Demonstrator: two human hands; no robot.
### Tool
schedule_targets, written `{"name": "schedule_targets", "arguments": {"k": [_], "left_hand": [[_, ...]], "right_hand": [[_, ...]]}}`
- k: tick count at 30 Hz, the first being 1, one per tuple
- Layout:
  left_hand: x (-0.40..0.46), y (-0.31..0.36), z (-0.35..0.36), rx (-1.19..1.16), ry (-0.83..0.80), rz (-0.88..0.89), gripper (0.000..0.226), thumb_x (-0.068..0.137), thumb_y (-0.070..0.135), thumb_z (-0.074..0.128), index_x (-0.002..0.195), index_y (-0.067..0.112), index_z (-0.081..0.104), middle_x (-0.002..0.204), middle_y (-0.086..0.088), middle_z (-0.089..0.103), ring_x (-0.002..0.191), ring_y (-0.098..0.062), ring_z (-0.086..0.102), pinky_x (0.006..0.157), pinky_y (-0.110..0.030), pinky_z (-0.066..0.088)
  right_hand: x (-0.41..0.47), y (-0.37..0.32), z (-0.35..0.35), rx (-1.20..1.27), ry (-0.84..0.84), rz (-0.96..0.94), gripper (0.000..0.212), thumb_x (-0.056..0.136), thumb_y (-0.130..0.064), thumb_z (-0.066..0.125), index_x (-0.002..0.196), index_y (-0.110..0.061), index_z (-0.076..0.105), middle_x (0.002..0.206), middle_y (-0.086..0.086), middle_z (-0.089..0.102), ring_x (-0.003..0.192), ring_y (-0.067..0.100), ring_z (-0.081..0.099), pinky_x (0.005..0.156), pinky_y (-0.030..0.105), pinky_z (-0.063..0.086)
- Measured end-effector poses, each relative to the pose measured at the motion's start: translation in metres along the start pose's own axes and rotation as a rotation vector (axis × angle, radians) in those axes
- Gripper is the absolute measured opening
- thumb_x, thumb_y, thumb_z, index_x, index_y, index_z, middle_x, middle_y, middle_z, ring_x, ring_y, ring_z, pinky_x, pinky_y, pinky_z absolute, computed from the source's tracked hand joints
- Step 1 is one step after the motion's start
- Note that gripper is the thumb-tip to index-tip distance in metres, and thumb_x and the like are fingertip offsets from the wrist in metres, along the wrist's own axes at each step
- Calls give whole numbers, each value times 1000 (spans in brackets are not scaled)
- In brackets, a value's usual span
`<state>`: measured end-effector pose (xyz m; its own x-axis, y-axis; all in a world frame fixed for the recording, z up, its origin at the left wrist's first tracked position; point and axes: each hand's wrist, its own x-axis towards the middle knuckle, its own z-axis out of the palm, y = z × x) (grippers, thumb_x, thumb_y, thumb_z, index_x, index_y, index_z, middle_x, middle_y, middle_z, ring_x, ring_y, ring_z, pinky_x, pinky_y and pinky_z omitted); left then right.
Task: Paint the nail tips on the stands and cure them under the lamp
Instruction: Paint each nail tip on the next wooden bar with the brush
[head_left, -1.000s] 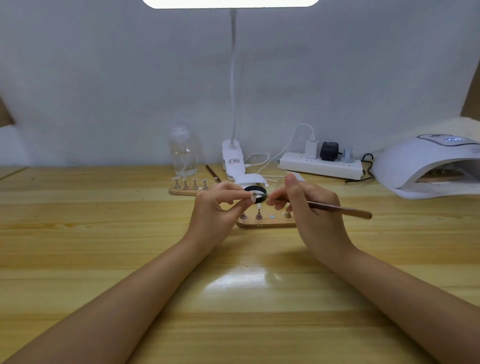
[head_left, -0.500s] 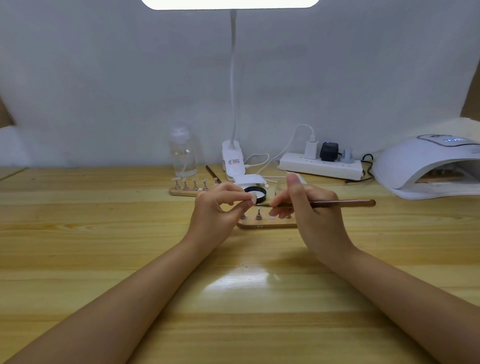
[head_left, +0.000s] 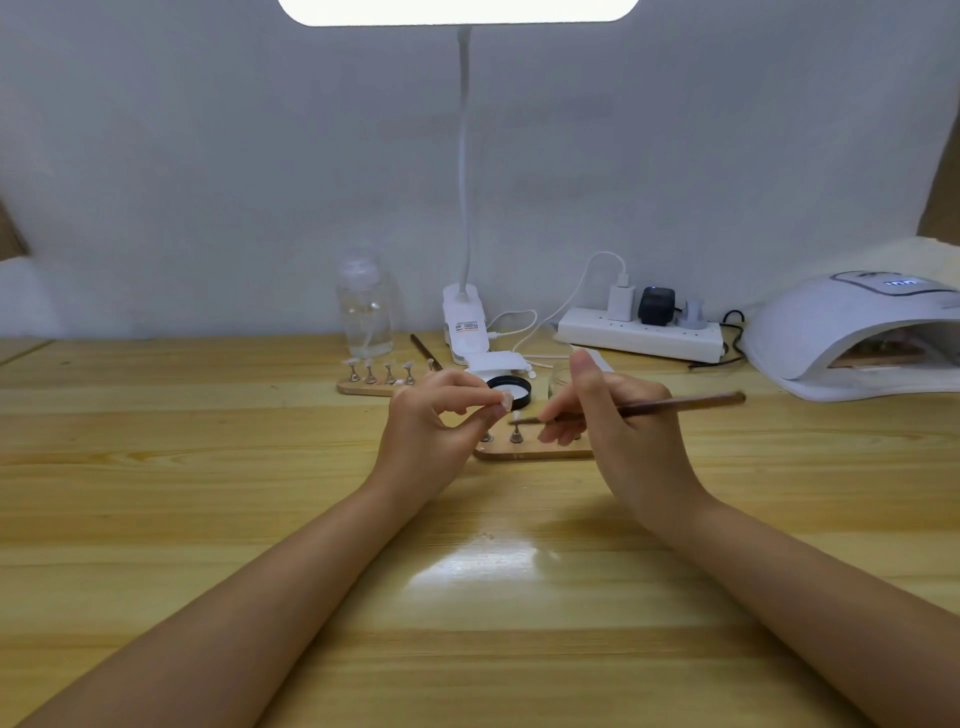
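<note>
Flanking both hands (head_left: 431, 431): bottle (head_left: 365, 306), curing lamp (head_left: 852, 332).

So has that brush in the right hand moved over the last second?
Yes. The brush has swung: its back end rose from pointing down toward the table to roughly level, judged against the power strip behind it.

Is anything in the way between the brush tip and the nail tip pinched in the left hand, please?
Nothing visible is. The left hand pinches the nail tip above the near wooden stand. The brush, held in the right hand, points its tip toward it, with only open air between them.
</note>
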<state>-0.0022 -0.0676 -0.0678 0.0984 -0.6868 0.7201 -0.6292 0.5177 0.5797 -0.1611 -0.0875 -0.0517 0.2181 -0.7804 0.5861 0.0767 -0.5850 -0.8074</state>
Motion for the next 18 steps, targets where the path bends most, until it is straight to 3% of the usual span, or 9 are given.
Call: {"name": "schedule_targets", "arguments": {"k": [3, 6, 8, 11, 13, 18], "left_hand": [[0, 1, 0, -13, 0, 3, 20, 73, 4, 72, 91, 14, 72, 76, 2, 65, 73, 2, 56, 74, -19, 42], [-1, 2, 0, 11, -3, 4, 16, 73, 7, 73, 88, 14, 74, 77, 8, 64, 75, -8, 58, 77, -48, 45], [-1, 4, 0, 34, -1, 25, 14, 73, 9, 74, 85, 16, 74, 78, 11, 64, 75, -14, 58, 76, -57, 42], [-2, 5, 0, 75, -17, 69, 11, 73, 12, 74, 82, 18, 74, 79, 13, 65, 74, -13, 56, 77, -48, 40], [-3, 5, 0, 108, -29, 84, 12, 73, 12, 74, 82, 19, 74, 80, 13, 65, 75, -10, 55, 79, -37, 33], [-2, 6, -1, 105, -50, 99, 13, 72, 10, 74, 83, 16, 74, 81, 8, 67, 74, -10, 57, 77, -34, 33]], "right_hand": [[0, 1, 0, 7, 57, -43, 44, 80, -51, 44, 62, -18, 68, 55, 2, 67, 51, 10, 63, 53, 18, 49], [1, 3, -3, -18, 94, -76, 38, 83, -56, 39, 76, -29, 66, 61, -5, 69, 54, 8, 65, 54, 15, 49], [0, 4, -6, -88, 60, -109, 41, 86, -60, 35, 78, -32, 63, 58, -3, 68, 55, 7, 65, 57, 21, 52], [0, 8, -7, -335, -17, -268, 35, 91, -46, 45, 81, -19, 66, 74, -4, 68, 69, 9, 64, 64, 31, 53], [0, 10, -5, -472, -49, -330, 27, 82, -40, 61, 89, -14, 66, 87, -1, 68, 83, 13, 63, 73, 29, 51], [-1, 14, -2, -510, -100, -399, 24, 75, -23, 72, 92, -9, 64, 91, 1, 67, 87, 15, 63, 71, 27, 52]]}}
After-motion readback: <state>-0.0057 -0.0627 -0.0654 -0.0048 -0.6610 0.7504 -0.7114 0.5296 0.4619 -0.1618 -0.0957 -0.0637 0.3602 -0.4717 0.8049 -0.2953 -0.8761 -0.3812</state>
